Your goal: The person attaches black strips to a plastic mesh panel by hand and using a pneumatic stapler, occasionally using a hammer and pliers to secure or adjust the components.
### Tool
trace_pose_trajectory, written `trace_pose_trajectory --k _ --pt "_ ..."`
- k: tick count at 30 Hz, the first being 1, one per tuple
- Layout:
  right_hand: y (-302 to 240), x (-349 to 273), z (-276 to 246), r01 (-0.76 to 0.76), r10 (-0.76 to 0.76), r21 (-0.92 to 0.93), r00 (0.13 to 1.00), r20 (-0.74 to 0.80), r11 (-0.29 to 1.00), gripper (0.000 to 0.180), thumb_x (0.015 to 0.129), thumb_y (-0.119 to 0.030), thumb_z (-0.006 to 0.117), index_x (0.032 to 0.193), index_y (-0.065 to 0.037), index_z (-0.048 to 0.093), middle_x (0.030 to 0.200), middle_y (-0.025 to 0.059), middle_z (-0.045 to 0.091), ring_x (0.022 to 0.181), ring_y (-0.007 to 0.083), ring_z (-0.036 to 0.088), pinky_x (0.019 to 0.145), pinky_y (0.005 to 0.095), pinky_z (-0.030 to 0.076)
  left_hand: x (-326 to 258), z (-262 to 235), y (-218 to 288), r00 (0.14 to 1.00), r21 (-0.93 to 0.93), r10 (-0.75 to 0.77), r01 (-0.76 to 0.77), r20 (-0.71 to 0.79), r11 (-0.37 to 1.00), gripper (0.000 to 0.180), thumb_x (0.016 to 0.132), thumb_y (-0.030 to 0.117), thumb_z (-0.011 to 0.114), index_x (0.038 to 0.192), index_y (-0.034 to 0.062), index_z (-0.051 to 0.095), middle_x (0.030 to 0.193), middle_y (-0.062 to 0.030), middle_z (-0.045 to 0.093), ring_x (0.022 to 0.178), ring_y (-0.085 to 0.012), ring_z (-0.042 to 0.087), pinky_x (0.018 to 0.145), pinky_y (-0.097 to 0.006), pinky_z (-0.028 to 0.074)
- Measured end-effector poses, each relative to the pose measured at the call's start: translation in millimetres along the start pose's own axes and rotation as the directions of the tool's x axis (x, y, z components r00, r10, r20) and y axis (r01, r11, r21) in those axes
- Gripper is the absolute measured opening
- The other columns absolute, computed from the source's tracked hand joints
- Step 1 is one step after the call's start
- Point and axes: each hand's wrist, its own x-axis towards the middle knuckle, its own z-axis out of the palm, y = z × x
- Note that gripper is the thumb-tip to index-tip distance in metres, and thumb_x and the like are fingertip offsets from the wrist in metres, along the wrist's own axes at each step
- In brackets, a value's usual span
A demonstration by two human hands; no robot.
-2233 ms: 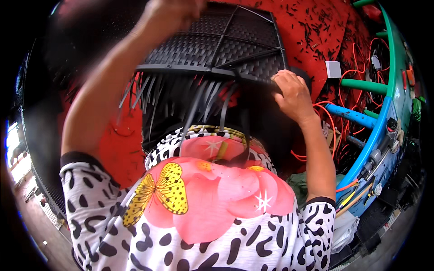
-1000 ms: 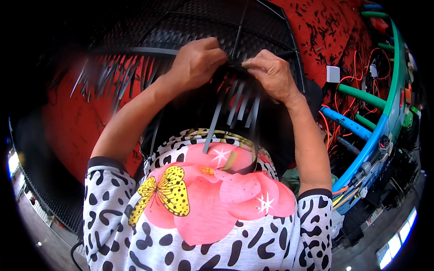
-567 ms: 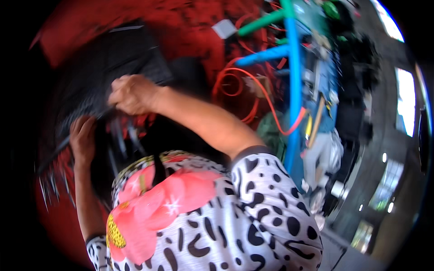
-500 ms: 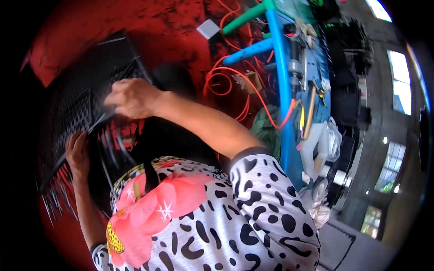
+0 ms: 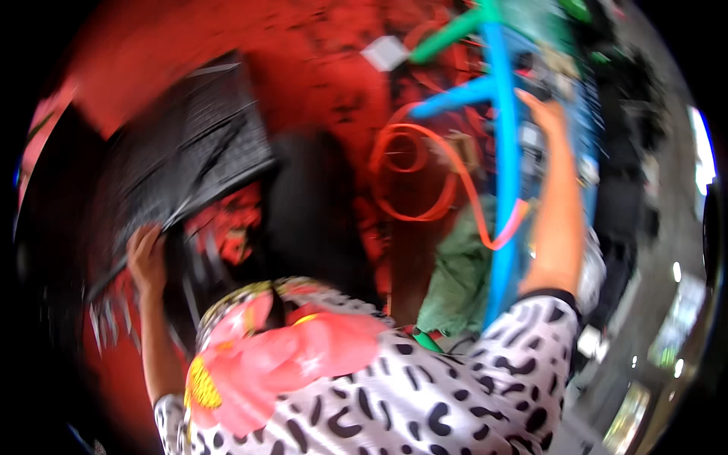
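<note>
Fingers of the left hand (image 5: pixel 146 258) curl around the lower edge of the black mesh panel (image 5: pixel 186 163), gripping it where a dark bar runs along its rim. That panel tilts up and away from those fingers, spreading above them toward the upper left, and it is blurred. Just below the left hand hangs a row of pale thin strips (image 5: pixel 106 326), too smeared to make out. Far across, the right hand (image 5: pixel 542 114) stretches up to the blue pipe frame (image 5: pixel 504 174); its fingers lie against the gear beside the pipe, but whether they clasp anything or sit spread I cannot tell. Between the two hands, an orange cable loop (image 5: pixel 413 171) coils over the red floor (image 5: pixel 303 68), and a green cloth (image 5: pixel 459 277) bunches below the right forearm. A green pipe (image 5: pixel 451 34) angles off above the right fingers, with a small white square (image 5: pixel 385 53) beside it.
</note>
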Motion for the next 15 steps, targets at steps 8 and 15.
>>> trace_pose_trajectory --k 8,15 --pt "105.0 86.5 2.1 0.06 -0.107 0.371 0.989 0.105 0.927 0.02 0.079 -0.016 0.066 0.072 0.002 0.06 0.055 0.0085 0.054 0.041 0.018 0.05 0.04 0.0305 0.041 23.0 17.1 19.5 0.978 -0.135 0.188 -0.198 -0.086 0.971 0.022 0.072 0.006 0.068 0.094 0.0047 0.066 0.095 -0.009 0.064 0.09 -0.0262 0.06 0.082 -0.037 0.043" --pt "-92.6 -118.6 -66.8 0.359 -0.519 0.485 0.818 0.249 0.798 0.018 0.079 -0.016 0.065 0.086 -0.002 0.056 0.066 0.0016 0.054 0.056 0.0105 0.053 0.052 0.0244 0.043 10.3 9.0 11.1 0.977 -0.111 0.154 -0.172 -0.15 0.979 0.019 0.073 0.007 0.065 0.092 0.0067 0.065 0.096 -0.0046 0.064 0.088 -0.022 0.061 0.082 -0.037 0.042"
